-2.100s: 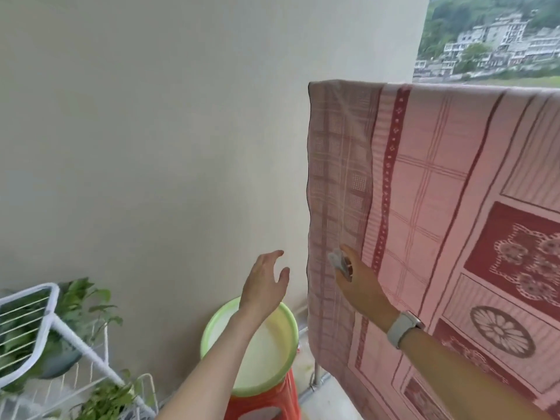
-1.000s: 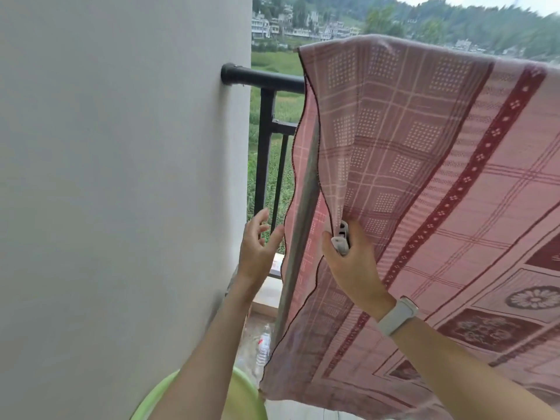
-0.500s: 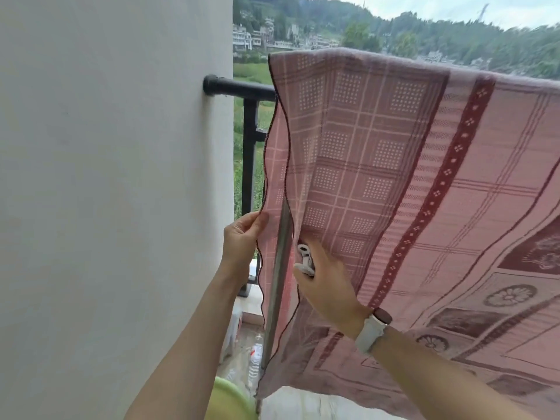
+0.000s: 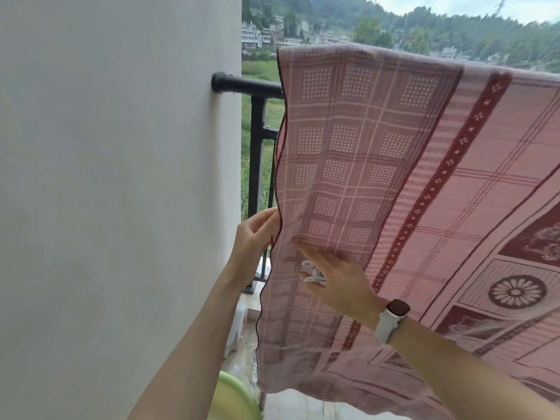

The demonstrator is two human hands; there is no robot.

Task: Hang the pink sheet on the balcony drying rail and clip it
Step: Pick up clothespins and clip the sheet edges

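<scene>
The pink patterned sheet (image 4: pixel 394 165) hangs over a raised rail that it hides, filling the right half of the view. Its dark-trimmed left edge drops beside the black balcony railing (image 4: pixel 248 86). My left hand (image 4: pixel 254 237) pinches that edge between thumb and fingers at about mid height. My right hand (image 4: pixel 336 283), with a white watch on the wrist, lies against the front of the sheet just right of the edge. It holds a white clip (image 4: pixel 312 274) under the fingers, and the index finger points up-left onto the cloth.
A plain white wall (image 4: pixel 115 177) fills the left half, close to my left arm. A lime-green basin rim (image 4: pixel 233 401) shows at the bottom. Beyond the railing lie fields, buildings and wooded hills.
My left hand has closed on the sheet's left edge. The fold that my right hand was lifting has dropped flat, covering the grey post behind it. The view has shifted slightly right.
</scene>
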